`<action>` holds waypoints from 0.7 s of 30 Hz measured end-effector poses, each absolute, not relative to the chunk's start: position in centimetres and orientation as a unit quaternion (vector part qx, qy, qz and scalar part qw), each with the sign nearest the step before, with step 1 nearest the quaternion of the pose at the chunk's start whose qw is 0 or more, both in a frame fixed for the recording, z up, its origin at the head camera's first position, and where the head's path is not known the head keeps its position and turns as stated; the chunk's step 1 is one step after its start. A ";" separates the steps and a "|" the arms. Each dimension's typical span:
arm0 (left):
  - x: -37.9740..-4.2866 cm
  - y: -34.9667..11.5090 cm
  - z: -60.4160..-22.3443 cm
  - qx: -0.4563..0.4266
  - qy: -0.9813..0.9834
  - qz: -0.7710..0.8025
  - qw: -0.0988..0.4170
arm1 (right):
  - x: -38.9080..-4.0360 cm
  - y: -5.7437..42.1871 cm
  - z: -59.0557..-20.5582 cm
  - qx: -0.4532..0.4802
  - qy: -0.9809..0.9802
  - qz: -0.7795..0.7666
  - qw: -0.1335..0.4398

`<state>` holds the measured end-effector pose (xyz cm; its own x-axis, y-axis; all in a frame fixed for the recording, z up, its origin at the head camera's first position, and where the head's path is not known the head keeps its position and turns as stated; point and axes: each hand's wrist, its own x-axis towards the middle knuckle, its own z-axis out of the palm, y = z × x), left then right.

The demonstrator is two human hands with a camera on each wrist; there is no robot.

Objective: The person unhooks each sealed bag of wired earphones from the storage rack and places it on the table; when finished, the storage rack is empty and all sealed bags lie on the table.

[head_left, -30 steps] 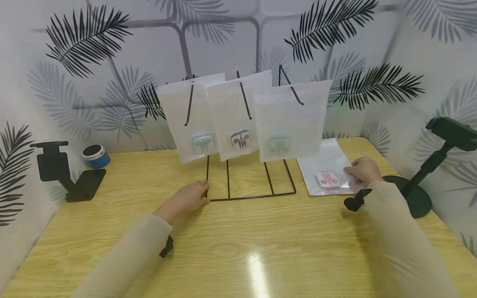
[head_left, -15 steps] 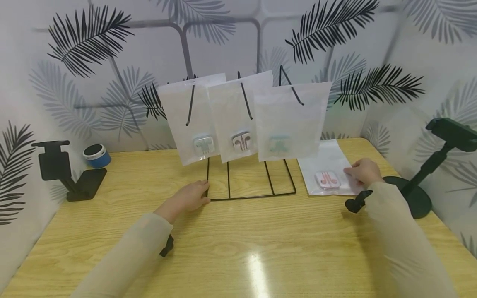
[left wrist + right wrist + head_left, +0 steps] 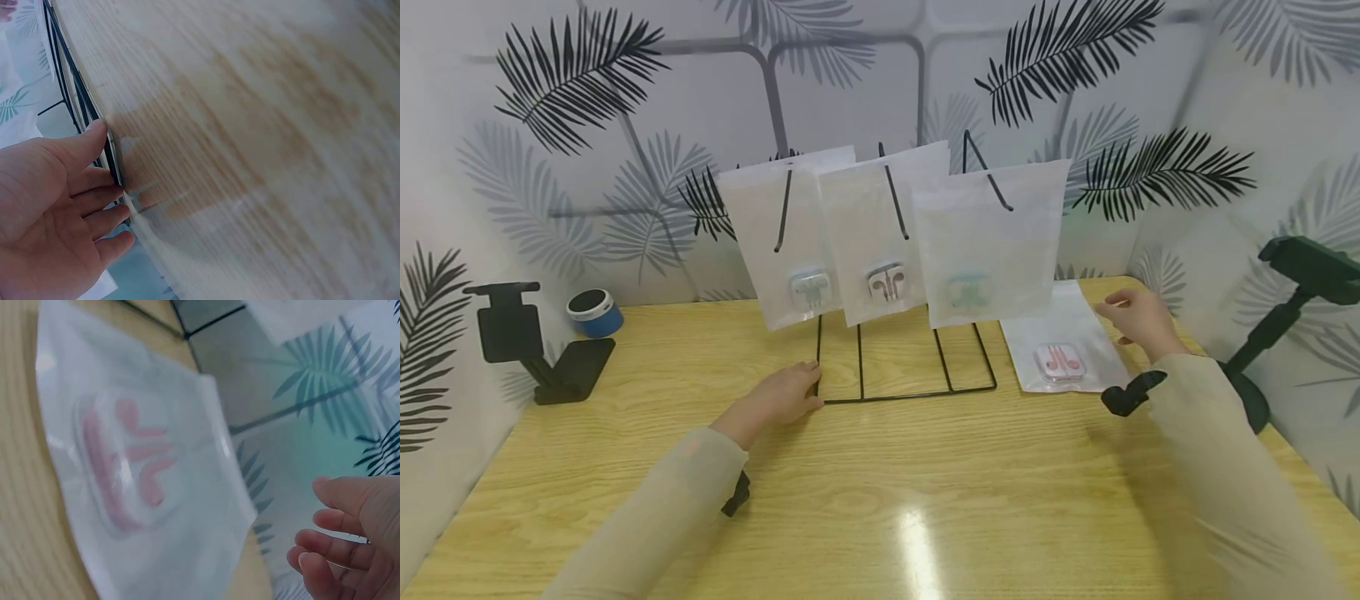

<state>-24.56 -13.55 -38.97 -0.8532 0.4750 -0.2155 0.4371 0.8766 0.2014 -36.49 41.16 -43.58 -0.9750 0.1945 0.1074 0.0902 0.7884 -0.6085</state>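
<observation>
My left hand (image 3: 781, 395) grips the front left corner of a black wire display rack (image 3: 904, 397). In the left wrist view, its thumb and fingertips meet the thin wire (image 3: 111, 150). My right hand (image 3: 1142, 321) hovers just off the right side of a white plastic pouch (image 3: 1052, 321), fingers loosely bent with nothing between them. That pouch lies flat on the wooden table, and a clear case of pink earphones (image 3: 1060, 362) shows inside it. In the right wrist view, a gap separates the right hand (image 3: 344, 540) from the pouch (image 3: 206, 456).
Three pouches hang from the rack's hooks: a left one (image 3: 767, 217), a middle one (image 3: 865, 225) and a right one (image 3: 985, 242), each with cased earphones. A blue round speaker (image 3: 595, 314) and black phone stand (image 3: 512, 333) are left; another stand (image 3: 1255, 342) is right.
My right hand has let go of the flat pouch's right edge and moved up and slightly right. The left hand stays on the rack's corner.
</observation>
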 end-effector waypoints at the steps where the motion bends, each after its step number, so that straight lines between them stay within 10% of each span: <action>1: -24.6 -13.5 -39.0 0.238 0.960 0.072 0.129 | -37.4 41.6 -43.9 -0.067 -0.938 0.329 0.090; 9: -24.6 -13.5 -38.9 0.239 0.960 0.069 0.128 | -31.8 33.1 -34.5 -0.017 -0.906 0.417 0.070; 16: -24.5 -13.5 -38.8 0.239 0.960 0.070 0.132 | -37.6 34.3 -38.1 0.059 -0.836 0.531 0.125; 21: -24.5 -13.5 -38.8 0.236 0.960 0.074 0.133 | -32.8 29.7 -33.0 0.104 -0.811 0.567 0.099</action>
